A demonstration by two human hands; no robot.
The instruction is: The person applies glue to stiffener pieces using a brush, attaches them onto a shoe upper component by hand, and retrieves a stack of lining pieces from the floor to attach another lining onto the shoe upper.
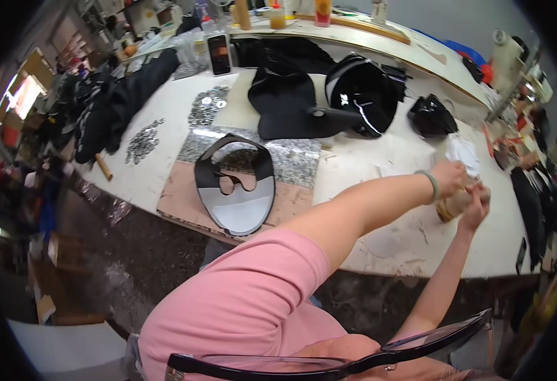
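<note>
Amber-tan rounded container (445, 211) is showing near the right end of the curved white worktable (348, 190), just beside both hands. Fingers of the left hand (449, 175) and right hand (475, 206) are bending inward; whether they are clamping anything, I cannot tell.

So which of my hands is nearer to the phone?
Left. Your left hand is well right of the phone; your right hand is slightly farther right and closer to you.
</note>
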